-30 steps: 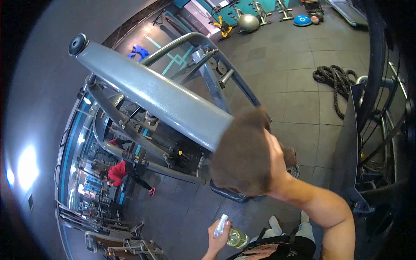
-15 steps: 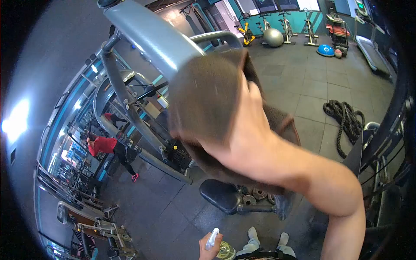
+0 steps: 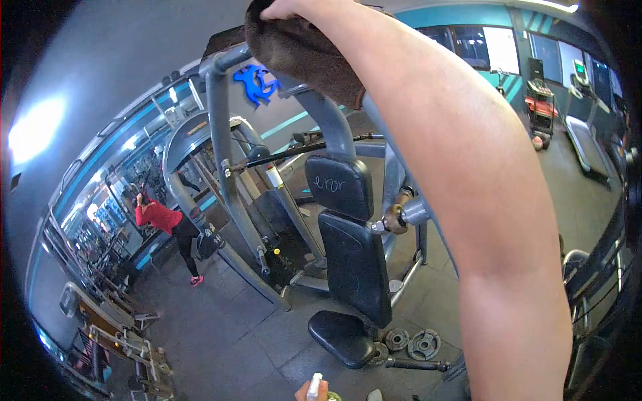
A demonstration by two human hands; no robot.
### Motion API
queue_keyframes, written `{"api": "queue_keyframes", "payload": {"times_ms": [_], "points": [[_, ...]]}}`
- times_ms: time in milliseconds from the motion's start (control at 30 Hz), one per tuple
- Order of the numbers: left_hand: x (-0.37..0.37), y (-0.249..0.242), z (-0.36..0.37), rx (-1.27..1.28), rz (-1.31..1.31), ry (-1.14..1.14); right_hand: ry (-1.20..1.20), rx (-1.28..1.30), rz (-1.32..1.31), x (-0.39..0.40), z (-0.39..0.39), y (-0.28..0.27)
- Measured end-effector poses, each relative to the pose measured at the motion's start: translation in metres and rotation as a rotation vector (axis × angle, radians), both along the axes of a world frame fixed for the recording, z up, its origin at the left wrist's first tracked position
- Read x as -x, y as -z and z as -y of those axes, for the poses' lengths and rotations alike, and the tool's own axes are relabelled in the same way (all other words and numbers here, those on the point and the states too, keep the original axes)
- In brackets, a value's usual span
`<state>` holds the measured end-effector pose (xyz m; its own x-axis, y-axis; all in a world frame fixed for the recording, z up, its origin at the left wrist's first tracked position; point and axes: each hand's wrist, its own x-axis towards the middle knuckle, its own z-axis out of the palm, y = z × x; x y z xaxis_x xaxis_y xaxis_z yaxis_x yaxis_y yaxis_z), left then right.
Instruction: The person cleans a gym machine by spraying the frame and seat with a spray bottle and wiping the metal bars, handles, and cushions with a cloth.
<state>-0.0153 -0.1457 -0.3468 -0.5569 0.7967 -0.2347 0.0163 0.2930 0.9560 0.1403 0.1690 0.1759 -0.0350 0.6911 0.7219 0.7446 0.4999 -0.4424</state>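
Observation:
My right arm reaches up across the view, and my right hand (image 3: 282, 8) grips a dark brown cloth (image 3: 301, 57) at the top edge. The cloth lies against the upper frame of a grey exercise machine (image 3: 219, 113) and hangs below the hand; most of the fingers are hidden. At the bottom edge, my left hand (image 3: 302, 392) is closed round a spray bottle (image 3: 314, 386) with a white nozzle. The machine's black backrest (image 3: 354, 267) and seat (image 3: 341, 339) show below the cloth.
Weight plates (image 3: 423, 344) lie on the floor beside the seat. A person in a red top (image 3: 159, 217) stands at the left, near mirrors and other machines. A treadmill (image 3: 587, 148) and a rack (image 3: 540, 110) stand at the back right.
My right hand and the cloth have moved up and left, uncovering the machine's backrest. The view has shifted, and my left hand with the bottle sits lower in the frame.

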Motion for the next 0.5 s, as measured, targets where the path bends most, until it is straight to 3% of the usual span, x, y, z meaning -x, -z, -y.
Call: {"api": "queue_keyframes", "payload": {"times_ms": [33, 100, 267, 333, 433, 500], "points": [[-0.004, -0.007, 0.002, 0.092, 0.055, -0.081, -0.011, -0.059, 0.073, 0.004, -0.007, -0.001], [-0.021, -0.038, 0.007, 0.04, 0.053, -0.085, -0.021, -0.166, 0.208, 0.003, -0.033, 0.001], [-0.032, -0.021, 0.021, 0.098, -0.057, 0.042, 0.047, -0.253, 0.247, -0.015, -0.033, 0.059], [-0.039, -0.005, 0.024, 0.122, -0.067, 0.064, -0.025, -0.269, 0.196, -0.036, -0.019, 0.097], [-0.064, -0.001, 0.031, 0.041, -0.207, 0.166, -0.348, -0.304, -0.024, -0.072, 0.004, 0.164], [-0.051, 0.057, 0.043, -0.057, -0.53, 0.373, -0.447, -0.269, -0.071, -0.11, 0.048, 0.217]]}}
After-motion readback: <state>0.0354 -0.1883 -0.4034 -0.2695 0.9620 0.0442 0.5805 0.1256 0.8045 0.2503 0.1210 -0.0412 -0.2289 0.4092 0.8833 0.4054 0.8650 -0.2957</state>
